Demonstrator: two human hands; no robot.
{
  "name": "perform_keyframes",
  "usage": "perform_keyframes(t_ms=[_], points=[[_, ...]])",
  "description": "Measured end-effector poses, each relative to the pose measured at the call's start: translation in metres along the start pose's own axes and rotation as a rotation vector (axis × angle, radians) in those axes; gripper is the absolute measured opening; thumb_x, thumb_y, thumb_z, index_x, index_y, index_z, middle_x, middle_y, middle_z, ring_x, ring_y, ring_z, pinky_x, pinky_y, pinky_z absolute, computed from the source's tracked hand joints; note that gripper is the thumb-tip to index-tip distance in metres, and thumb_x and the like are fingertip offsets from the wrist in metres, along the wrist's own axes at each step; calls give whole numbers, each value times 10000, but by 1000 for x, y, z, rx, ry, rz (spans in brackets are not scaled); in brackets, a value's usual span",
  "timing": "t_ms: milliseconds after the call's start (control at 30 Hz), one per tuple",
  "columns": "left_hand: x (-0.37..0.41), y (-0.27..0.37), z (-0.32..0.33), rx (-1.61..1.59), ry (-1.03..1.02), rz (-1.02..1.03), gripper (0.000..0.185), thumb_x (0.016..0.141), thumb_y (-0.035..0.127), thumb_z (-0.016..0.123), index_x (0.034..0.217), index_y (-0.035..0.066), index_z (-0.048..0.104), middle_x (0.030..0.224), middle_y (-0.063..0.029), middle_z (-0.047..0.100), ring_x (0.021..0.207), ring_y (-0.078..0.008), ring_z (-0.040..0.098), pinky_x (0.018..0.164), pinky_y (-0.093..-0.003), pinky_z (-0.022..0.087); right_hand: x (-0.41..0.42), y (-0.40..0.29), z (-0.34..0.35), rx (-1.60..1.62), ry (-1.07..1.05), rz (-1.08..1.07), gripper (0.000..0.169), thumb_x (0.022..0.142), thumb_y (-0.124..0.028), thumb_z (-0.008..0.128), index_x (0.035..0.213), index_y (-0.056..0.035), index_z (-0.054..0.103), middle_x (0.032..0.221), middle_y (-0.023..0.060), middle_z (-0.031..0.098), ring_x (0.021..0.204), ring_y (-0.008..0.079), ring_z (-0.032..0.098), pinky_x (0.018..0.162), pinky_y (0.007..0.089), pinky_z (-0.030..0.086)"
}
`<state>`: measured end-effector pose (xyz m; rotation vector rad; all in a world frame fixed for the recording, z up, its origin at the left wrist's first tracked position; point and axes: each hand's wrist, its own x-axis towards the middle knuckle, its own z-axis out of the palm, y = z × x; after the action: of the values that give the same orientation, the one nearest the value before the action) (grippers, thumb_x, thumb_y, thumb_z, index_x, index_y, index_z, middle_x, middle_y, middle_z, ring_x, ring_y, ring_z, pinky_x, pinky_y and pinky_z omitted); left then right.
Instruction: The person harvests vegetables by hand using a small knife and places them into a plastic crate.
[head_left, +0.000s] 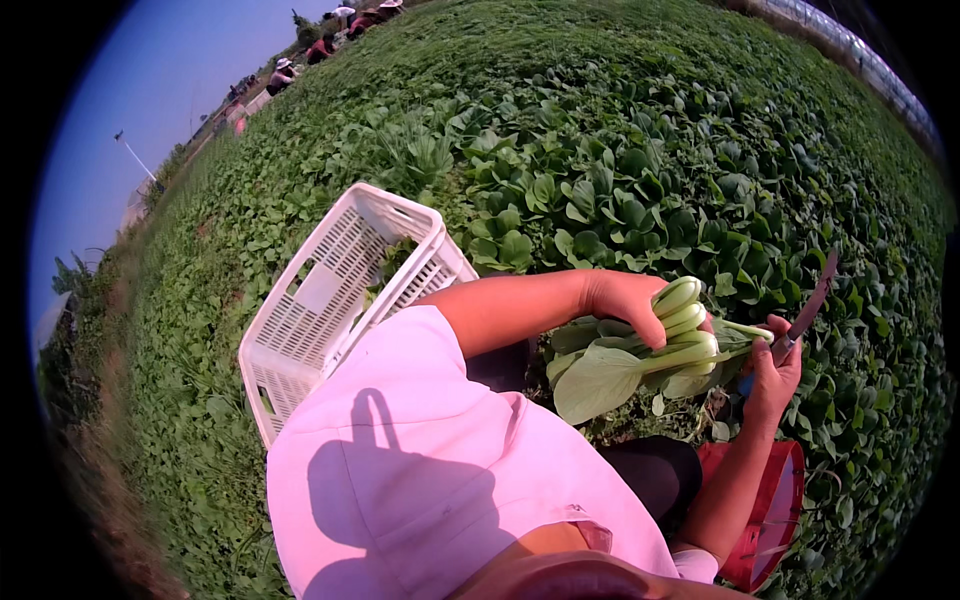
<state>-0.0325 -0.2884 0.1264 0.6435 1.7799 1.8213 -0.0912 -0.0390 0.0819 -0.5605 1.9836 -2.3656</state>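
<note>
Several heads of bok choy (686, 341) are bunched in my left hand (634, 304), white-green stem ends pointing right and broad leaves hanging to the lower left. My right hand (772, 375) grips a knife (814, 304) whose curved, darkened blade points up and away. Its thumb and fingers also pinch the end of a thin leaf stalk (750, 330) beside the bunch. Part of something blue shows under that hand; whether it is the knife's handle I cannot tell.
A white slatted plastic crate (304, 322) with some greens inside stands to my left. Near my right forearm lies a red container or bag (757, 517). Dense leafy plants (637, 187) cover the field around me. Several people (319, 49) are far off at the upper left.
</note>
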Motion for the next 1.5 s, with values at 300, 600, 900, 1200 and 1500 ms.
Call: perform_keyframes(t_ms=[300, 600, 900, 1200, 1500], points=[[-36, -1, -48, -231, 366, 36, 585, 679, 153, 742, 1188, 21, 485, 1116, -70, 561, 1034, -152, 516, 934, -308, 379, 27, -39, 88, 104, -280, 92, 382, 739, -190, 702, 1031, -23, 522, 758, -9, 547, 644, 65, 496, 580, 184, 404], [-71, 5, -67, -292, 632, 334, 617, 677, 161, 775, 1200, 64, 463, 1072, -20, 557, 1060, -117, 482, 928, -282, 378, 60, -17, 207, -161, -137, -172, 167, 807, -28, 603, 947, -56, 519, 706, -62, 486, 581, 8, 417, 512, 158, 330], [-240, 34, -158, -453, 782, 481, 354, 728, 154, 698, 1032, 24, 572, 965, -71, 611, 892, -177, 595, 797, -339, 489, 106, 13, 242, 81, -308, 81, 241, 898, -192, 501, 1045, -5, 535, 829, 74, 564, 546, 78, 433, 441, 209, 346], [-549, -92, -165, -731, 1447, 280, 373, 820, 207, 596, 1131, 13, 527, 1077, -114, 591, 883, -214, 610, 787, -353, 509, 124, 140, 242, -281, -389, 569, 234, 892, -197, 516, 1046, -23, 546, 774, 38, 548, 545, 71, 448, 436, 201, 354], [-531, -349, -197, -129, 2274, -1573, 856, 697, 534, 641, 1278, -13, 330, 1307, -190, 320, 1197, -381, 314, 969, -478, 296, 119, 169, 278, -429, -384, 661, 193, 859, -174, 537, 972, -18, 530, 721, 60, 549, 460, 88, 453, 390, 218, 371]])
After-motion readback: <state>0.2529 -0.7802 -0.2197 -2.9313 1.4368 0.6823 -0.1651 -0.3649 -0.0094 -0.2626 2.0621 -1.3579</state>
